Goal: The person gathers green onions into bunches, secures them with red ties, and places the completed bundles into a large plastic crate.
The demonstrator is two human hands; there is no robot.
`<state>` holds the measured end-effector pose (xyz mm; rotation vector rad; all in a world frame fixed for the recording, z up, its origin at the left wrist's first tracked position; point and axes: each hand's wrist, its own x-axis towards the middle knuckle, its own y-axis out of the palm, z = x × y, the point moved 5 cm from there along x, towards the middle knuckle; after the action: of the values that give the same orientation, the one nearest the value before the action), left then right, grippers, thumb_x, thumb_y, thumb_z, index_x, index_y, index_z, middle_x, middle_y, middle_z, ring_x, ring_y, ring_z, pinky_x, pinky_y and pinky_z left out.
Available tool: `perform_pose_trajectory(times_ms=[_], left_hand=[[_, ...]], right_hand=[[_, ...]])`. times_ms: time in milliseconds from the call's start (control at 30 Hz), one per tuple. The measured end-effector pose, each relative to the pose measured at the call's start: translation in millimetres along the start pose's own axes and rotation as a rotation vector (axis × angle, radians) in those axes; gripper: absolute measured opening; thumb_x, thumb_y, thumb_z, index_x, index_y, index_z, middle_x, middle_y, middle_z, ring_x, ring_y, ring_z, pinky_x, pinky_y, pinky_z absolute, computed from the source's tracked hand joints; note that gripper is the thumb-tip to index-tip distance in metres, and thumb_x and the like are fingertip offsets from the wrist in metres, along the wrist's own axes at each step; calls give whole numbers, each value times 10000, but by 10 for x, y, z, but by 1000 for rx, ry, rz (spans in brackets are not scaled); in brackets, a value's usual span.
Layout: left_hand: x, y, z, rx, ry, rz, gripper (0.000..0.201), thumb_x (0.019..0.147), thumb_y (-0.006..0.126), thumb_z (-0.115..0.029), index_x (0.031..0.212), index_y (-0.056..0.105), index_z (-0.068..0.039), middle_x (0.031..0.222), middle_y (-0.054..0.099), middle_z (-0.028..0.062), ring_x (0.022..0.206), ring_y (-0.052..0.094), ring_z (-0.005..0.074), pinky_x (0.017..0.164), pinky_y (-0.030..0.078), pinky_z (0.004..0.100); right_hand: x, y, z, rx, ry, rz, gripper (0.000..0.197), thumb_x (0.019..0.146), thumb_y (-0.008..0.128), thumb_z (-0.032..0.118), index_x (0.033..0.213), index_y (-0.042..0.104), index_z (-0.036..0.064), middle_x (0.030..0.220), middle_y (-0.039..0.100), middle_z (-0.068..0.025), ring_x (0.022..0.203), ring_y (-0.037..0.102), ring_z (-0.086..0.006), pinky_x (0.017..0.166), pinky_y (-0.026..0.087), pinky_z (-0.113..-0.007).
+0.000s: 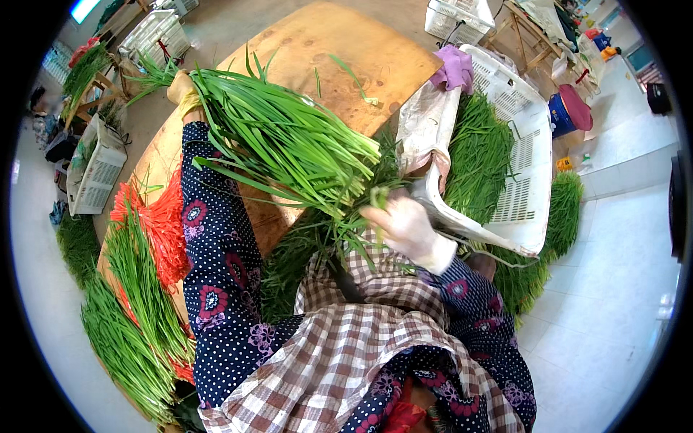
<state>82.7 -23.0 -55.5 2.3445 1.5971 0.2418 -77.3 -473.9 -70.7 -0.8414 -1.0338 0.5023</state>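
Note:
A large bunch of garlic chives [289, 130] lies slanting over the wooden table, its pale cut ends toward my right side. My left hand [185, 92], in a yellowish glove, grips the leafy end at the far left; leaves partly cover its fingers. By the cut ends, my right hand [406, 229] wears a white glove and is blurred by motion. Its fingers are curled, with a bit of green leaf showing at them. Loose chive leaves [289, 278] are heaped below the bunch, against my checked apron [317, 353].
On my right stands a white plastic crate [530, 177] with chives [480, 159] inside and a purple cloth [455, 68] on its corner. Red ties [162, 231] and more chive bunches [133, 317] lie on the table [317, 36] at left. Another white crate [97, 169] stands farther left.

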Motion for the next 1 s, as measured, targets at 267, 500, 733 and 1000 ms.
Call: perform_pose_trajectory(times_ms=[267,500,733,1000], left_hand=[[128,28,-16,-57,22,-43,144,703,537,-37,687,564,103,622,571,100,500,568,208,437,440,338],[234,-40,262,-159,-23,-46,181,701,558,-91,658,548,84,628,569,94,503,558,210,447,436,351],[508,-197,265,-62,8,-87,199,718,583,-128,724,579,71,691,598,110,544,574,223,493,459,353],[210,-284,-25,19,-12,-176,244,700,522,-104,747,563,132,686,605,147,560,585,261,488,446,389]], right_hand=[[392,761,-258,-145,143,209,262,736,524,49,991,568,86,578,531,-46,512,565,-197,463,457,-303],[-632,-147,-553,734,809,339,209,866,542,128,979,566,-46,928,606,-82,820,598,-187,714,491,-273],[-648,400,359,94,-253,738,176,734,521,29,908,535,54,538,516,-41,463,551,-208,412,456,-309],[-949,106,48,281,70,447,360,700,545,57,1059,523,78,506,461,-41,466,522,-221,466,436,-331]])
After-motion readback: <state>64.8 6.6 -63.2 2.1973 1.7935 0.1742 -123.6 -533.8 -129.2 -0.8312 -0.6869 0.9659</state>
